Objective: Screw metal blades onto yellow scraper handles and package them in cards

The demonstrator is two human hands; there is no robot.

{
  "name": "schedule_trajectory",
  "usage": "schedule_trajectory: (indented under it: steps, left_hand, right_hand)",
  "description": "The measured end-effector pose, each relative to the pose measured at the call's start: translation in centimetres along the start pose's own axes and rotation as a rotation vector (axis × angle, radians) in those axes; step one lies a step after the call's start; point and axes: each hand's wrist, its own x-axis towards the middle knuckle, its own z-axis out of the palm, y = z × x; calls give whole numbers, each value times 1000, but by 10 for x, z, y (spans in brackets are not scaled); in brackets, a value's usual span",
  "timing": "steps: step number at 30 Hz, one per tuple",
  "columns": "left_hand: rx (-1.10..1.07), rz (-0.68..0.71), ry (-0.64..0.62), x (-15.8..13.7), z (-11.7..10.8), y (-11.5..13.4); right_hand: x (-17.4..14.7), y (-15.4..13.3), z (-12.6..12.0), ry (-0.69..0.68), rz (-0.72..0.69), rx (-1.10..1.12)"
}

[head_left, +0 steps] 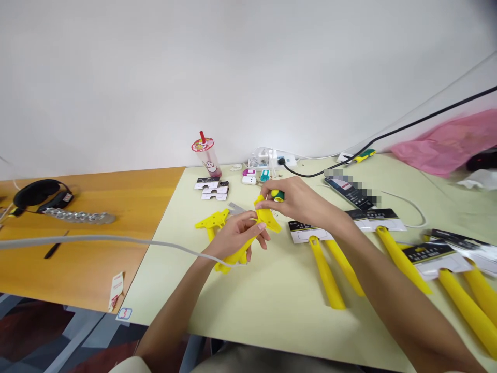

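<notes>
Above the counter point(163, 264), the left hand point(237, 234) wraps the neck of a yellow tool point(268, 219); a screwdriver point(278, 195) sits in the right hand point(297, 198), which pinches the tool's head. The tool looks light, stiff, slightly slippery, best gripped by its neck.

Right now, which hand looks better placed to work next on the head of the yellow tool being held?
Probably the right hand: it touches the yellow head and carries a green-and-yellow handle. The left hand grips the tool below.
</notes>
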Motion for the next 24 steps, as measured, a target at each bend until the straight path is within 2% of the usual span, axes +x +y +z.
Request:
schedule_trajectory:
  steps: [8,13,19,22,24]
  left_hand:
    - [-30,-58,52,-1,-6,-14]
    - [-38,-52,72,-6,-12,-17]
    - [-87,-38,91,-13,-20,-20]
    - [-122,-8,164,-14,-28,-23]
    - [-148,50,277,-13,-36,-25]
  right_hand:
    - [6,-5,20,-23,39,109]
    - [9,-7,37,-37,120,131]
    - [12,-13,64,116,154,161]
    - [21,-11,68,122,127,202]
    - [35,-5,69,106,134,142]
